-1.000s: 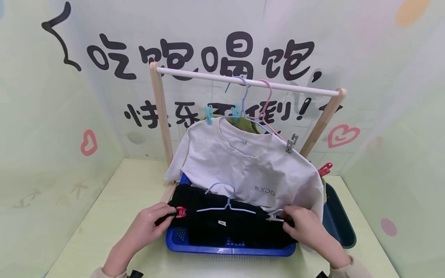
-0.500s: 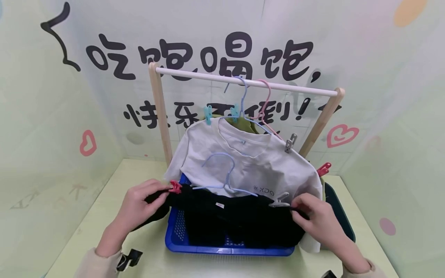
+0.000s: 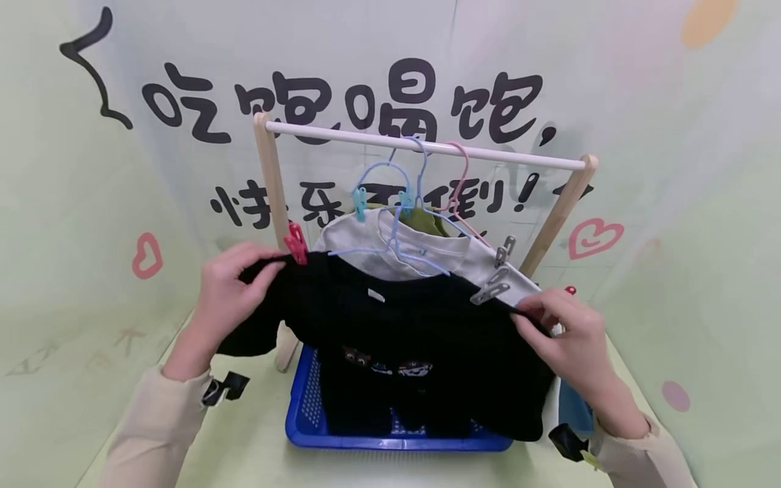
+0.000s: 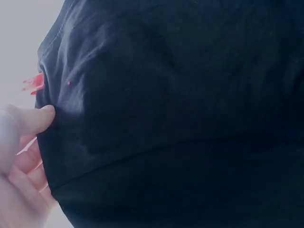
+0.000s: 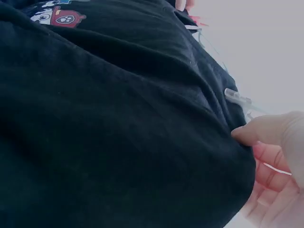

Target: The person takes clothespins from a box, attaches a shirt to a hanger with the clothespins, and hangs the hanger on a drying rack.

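Observation:
A black T-shirt (image 3: 390,325) with a small cartoon print hangs stretched between both hands. My left hand (image 3: 234,285) pinches its shoulder at the left, beside a red clothespin (image 3: 296,244). At the opposite shoulder my right hand (image 3: 564,332) pinches the cloth, next to a grey clothespin (image 3: 490,293). A blue hanger (image 3: 393,237) sits in the neck opening, its hook raised in front of the white shirt and below the rod. In the left wrist view, thumb and fingers (image 4: 35,121) grip the black fabric; the right wrist view shows the same pinch with the thumb (image 5: 261,130).
A wooden rack with a white rod (image 3: 360,139) stands behind. From it hang a white shirt (image 3: 350,230) on a blue hanger and a green garment (image 3: 427,220), near a pink hanger (image 3: 460,179). Below is a blue basket (image 3: 305,423) holding dark cloth.
Both hands have lifted the black T-shirt up out of the basket toward the rod. Its hanger rose with it, and the shirt's printed front came into view.

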`<state>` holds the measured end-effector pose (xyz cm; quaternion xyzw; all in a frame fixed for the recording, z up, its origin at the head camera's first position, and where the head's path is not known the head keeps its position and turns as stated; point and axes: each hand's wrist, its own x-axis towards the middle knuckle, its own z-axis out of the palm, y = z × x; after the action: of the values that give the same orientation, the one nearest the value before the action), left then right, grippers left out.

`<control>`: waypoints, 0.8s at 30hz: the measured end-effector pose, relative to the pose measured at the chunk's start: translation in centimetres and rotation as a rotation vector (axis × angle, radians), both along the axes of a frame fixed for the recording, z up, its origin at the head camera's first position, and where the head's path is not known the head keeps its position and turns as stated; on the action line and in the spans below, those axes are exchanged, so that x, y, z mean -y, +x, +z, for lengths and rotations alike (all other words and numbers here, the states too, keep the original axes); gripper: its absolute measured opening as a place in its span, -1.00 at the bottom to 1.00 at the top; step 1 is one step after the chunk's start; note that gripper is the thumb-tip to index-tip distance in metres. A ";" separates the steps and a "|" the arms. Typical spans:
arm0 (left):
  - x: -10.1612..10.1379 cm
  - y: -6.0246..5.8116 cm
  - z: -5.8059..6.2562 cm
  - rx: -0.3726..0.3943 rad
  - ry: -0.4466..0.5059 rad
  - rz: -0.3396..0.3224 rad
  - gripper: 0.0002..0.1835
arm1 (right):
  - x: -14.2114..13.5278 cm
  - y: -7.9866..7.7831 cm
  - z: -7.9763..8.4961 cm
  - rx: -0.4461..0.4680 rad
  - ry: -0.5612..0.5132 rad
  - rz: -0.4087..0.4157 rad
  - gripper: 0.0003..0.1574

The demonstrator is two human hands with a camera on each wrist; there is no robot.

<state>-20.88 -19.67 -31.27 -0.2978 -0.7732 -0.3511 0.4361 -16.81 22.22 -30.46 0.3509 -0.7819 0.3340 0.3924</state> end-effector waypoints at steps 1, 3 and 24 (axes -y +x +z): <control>-0.1 -0.3 0.4 0.001 0.011 0.006 -0.79 | 0.1 -0.2 0.4 -0.007 -0.001 -0.008 -0.48; -0.3 -1.1 1.2 -0.001 0.030 0.028 -0.81 | 0.3 -0.5 1.4 -0.015 -0.011 -0.033 -0.51; -1.7 -7.8 2.3 0.121 0.149 0.173 -0.91 | 2.9 -3.2 5.3 -0.033 -0.056 -0.221 -0.89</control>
<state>-28.72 -17.96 -28.95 -0.1752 -0.7927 -0.3859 0.4382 -19.99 19.28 -25.14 0.2569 -0.7996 0.3045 0.4494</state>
